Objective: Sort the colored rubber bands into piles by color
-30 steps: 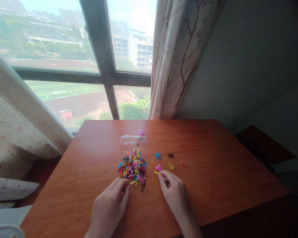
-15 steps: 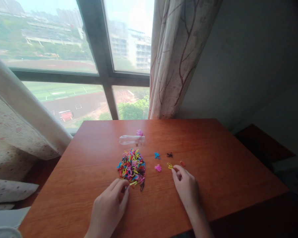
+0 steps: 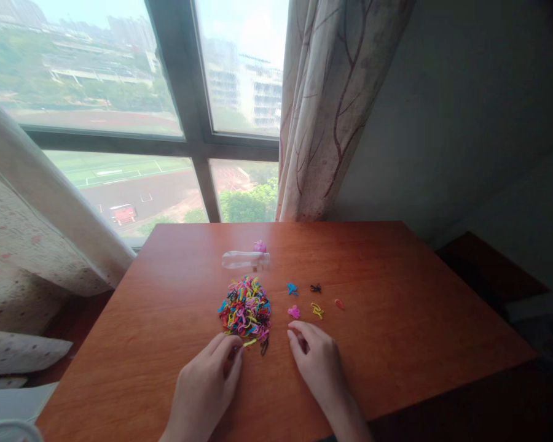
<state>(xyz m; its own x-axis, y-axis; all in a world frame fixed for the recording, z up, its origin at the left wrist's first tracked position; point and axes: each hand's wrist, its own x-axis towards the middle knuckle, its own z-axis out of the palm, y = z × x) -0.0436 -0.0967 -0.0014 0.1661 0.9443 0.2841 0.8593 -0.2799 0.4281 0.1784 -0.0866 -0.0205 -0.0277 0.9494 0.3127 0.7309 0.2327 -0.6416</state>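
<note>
A heap of small coloured loops (image 3: 245, 307), which look like rubber hair bands, lies on the table. My left hand (image 3: 207, 380) is at its near edge, thumb and forefinger pinched at the end of a yellow hair band (image 3: 249, 342). To the right of the heap, my right hand (image 3: 316, 356) hovers with thumb and forefinger slightly parted and nothing visible between them. Just beyond its fingertips is a small pink cluster (image 3: 294, 312). Around that lie a blue cluster (image 3: 292, 288), a black cluster (image 3: 315, 287), a yellow cluster (image 3: 317, 310) and a single red-orange band (image 3: 340, 304).
Behind the heap, a clear plastic bottle (image 3: 244, 259) lies on its side, with a pink object (image 3: 259, 246) beside it. The wooden table (image 3: 396, 319) reaches to a window (image 3: 120, 178) with curtains (image 3: 322, 110) on both sides.
My right hand has let go of the yellow cluster and moved left towards the heap, fingers now below the pink cluster. My left hand has barely moved.
</note>
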